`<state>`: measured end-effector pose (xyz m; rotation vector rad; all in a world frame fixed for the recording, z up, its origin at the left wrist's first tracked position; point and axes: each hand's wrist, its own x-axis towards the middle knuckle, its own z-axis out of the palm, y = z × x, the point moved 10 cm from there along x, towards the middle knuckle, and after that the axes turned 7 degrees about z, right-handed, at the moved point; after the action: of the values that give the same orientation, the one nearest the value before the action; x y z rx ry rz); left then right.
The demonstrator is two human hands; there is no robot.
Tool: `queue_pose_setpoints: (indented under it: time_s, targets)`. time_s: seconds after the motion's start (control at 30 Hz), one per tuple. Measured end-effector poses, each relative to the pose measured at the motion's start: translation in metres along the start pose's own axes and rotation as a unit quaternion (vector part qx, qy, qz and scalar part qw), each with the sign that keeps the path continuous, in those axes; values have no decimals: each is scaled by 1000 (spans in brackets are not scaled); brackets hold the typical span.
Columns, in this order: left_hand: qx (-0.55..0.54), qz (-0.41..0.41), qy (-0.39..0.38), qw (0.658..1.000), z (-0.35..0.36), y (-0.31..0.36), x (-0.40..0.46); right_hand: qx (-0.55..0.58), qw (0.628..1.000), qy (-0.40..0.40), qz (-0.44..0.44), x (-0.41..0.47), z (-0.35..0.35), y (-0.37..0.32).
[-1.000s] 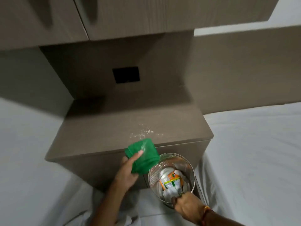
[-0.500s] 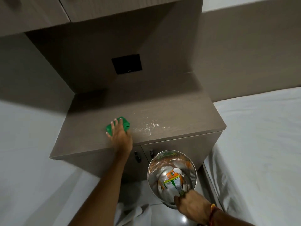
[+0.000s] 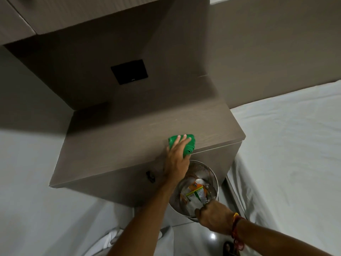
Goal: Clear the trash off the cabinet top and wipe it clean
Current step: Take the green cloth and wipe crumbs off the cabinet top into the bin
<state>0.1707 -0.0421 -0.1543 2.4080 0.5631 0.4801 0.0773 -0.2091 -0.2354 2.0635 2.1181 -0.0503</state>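
Observation:
My left hand (image 3: 176, 156) presses a folded green cloth (image 3: 190, 145) flat on the brown cabinet top (image 3: 114, 145), right at its front edge. The cloth hangs slightly over that edge, above a shiny metal bin (image 3: 212, 176). My right hand (image 3: 214, 217) grips the bin's near rim and holds it just below the cabinet front. Inside the bin lies a crumpled wrapper (image 3: 195, 194) with orange and green print. No white crumbs show on the cabinet top.
White bedding (image 3: 287, 145) lies to the right of the cabinet and more white bedding (image 3: 25, 163) to the left. A black wall plate (image 3: 129, 72) sits on the back panel, under overhanging upper cabinets (image 3: 73, 13). A dark door handle (image 3: 150, 176) shows on the cabinet front.
My left hand has swept the green cloth rightward across the top to the front edge above the bin. The white crumbs seen earlier are gone from the surface. The bin stays held.

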Motion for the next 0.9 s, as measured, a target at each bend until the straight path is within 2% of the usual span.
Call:
queue_pose_setpoints:
  time_s: [0.1, 0.2, 0.3, 0.4, 0.47, 0.53, 0.57, 0.63, 0.67, 0.73, 0.8, 0.83, 0.9]
  targets:
    - [17, 64, -59, 996, 2, 13, -25, 33, 999, 13, 20, -3, -8, 5]
    - [121, 160, -53, 978, 4, 30, -64, 39, 999, 26, 23, -5, -16, 7]
    - [208, 203, -116, 950, 39, 29, -110, 51, 997, 42, 36, -4, -30, 8]
    - [228, 149, -143, 951, 49, 5, -129, 79, 994, 54, 48, -4, -35, 9]
    - [147, 39, -140, 978, 39, -14, -126, 88, 994, 50, 40, -2, -32, 9]
    - [27, -49, -24, 998, -2, -16, -110, 80, 996, 13, 39, -1, -20, 8]
    - [-4, -60, 51, 997, -31, -12, -97, 68, 997, 10, 34, -2, -16, 8]
    - [30, -29, 174, 984, -90, -10, -68, 68, 997, -14, 23, 0, -4, 8]
    - [78, -14, 201, 976, -114, -13, -51, 61, 998, -18, 18, 0, -1, 7]
    - [187, -37, 191, 963, -147, -34, -12, 45, 999, -2, 5, -1, 0, 7]
    - [269, -123, 112, 949, -151, -78, 19, 31, 999, 8, 16, 1, 2, 8]
    - [285, -162, 76, 942, -144, -98, 27, 13, 999, 24, 19, 2, 2, 8]
    - [257, -205, 60, 942, -124, -118, 39, -24, 996, 74, 38, 5, 0, 13]
